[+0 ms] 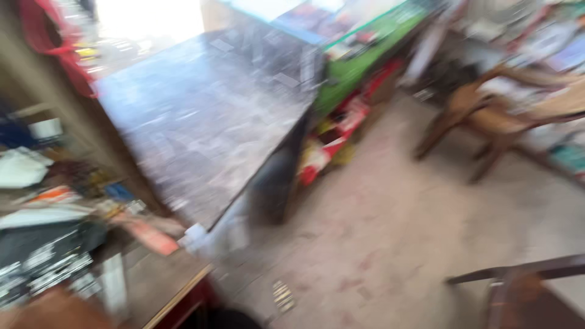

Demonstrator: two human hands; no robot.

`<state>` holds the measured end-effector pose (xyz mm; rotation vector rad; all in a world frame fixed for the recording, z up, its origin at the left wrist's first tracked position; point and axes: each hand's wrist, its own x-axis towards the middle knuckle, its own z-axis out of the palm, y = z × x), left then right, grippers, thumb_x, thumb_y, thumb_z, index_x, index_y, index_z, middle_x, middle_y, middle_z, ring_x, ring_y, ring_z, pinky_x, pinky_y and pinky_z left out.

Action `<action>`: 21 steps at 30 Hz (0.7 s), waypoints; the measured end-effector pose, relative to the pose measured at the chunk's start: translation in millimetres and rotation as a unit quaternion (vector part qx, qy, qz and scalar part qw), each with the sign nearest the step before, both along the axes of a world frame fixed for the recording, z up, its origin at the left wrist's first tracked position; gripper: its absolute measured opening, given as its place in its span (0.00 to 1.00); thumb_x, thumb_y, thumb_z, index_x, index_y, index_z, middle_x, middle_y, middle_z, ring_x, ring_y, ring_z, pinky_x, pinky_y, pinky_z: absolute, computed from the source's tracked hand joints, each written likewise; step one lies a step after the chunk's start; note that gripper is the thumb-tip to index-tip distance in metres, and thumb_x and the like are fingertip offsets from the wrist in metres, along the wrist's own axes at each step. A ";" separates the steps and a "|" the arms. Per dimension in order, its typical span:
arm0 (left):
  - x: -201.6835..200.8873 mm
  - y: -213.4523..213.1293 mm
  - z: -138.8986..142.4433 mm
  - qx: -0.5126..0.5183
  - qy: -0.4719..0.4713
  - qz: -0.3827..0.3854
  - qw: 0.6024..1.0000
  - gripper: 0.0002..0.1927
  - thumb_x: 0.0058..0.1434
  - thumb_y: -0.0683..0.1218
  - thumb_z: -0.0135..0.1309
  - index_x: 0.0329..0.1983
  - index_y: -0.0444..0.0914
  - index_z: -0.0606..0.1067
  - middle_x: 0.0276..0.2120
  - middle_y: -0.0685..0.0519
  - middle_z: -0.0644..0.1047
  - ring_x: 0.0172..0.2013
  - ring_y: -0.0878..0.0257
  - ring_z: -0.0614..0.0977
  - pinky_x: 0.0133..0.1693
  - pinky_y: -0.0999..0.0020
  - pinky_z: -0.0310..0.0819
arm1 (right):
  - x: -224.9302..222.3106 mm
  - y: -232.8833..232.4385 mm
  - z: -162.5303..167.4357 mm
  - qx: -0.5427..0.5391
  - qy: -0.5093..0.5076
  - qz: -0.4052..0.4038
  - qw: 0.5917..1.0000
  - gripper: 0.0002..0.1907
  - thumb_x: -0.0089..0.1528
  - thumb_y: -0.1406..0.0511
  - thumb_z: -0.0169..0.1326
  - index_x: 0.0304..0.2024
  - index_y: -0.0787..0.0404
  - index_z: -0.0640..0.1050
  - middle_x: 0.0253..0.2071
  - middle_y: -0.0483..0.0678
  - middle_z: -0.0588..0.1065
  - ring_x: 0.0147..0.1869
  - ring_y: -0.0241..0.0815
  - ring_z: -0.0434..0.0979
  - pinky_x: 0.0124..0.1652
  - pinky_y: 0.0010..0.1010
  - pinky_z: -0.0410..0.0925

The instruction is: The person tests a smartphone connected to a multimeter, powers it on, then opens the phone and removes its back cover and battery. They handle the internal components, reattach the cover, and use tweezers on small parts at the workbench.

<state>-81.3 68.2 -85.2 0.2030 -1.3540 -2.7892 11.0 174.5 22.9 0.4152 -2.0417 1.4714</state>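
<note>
No hands or fingers show in this blurred view, so their state cannot be told. Left: cluttered low shelf [55, 201] of papers and packets. Centre: dark marble-patterned table [201, 116], bare. Right: wooden chair [487, 116] on concrete floor [378, 244]. Judged step: the wearer turning between spots, nothing held in view.

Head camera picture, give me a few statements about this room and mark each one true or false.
1. A dark marbled counter stands left of centre. True.
2. A wooden chair stands on the floor at the right. True.
3. Both hands grip a cup over the counter. False: no hands are in view.
4. The picture is sharp. False: it is motion-blurred.
5. Red packages sit low beside the counter. True.
</note>
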 end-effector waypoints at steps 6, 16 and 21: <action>38.6 -37.7 83.7 0.006 0.028 0.050 0.998 0.33 0.72 0.62 0.39 0.73 0.39 0.63 0.60 0.45 0.73 0.57 0.46 0.75 0.56 0.45 0.69 | 1.4 -6.3 0.9 0.052 0.006 -0.029 0.998 0.37 0.51 0.58 0.72 0.57 0.59 0.69 0.51 0.55 0.70 0.56 0.54 0.72 0.56 0.41 0.68; 111.6 -134.3 138.5 0.095 0.077 0.024 0.992 0.34 0.70 0.61 0.37 0.73 0.37 0.60 0.64 0.43 0.69 0.64 0.45 0.71 0.62 0.45 0.66 | 9.5 -13.8 42.4 0.081 -0.014 -0.052 0.995 0.35 0.46 0.57 0.74 0.48 0.60 0.70 0.49 0.50 0.73 0.54 0.51 0.73 0.52 0.39 0.69; 116.8 -132.6 157.2 0.122 0.068 -0.021 0.990 0.33 0.71 0.56 0.38 0.73 0.33 0.58 0.66 0.40 0.69 0.66 0.43 0.71 0.64 0.45 0.66 | 8.7 -19.0 51.2 0.065 -0.052 -0.070 0.994 0.34 0.44 0.58 0.74 0.45 0.61 0.70 0.48 0.51 0.74 0.50 0.49 0.74 0.49 0.38 0.69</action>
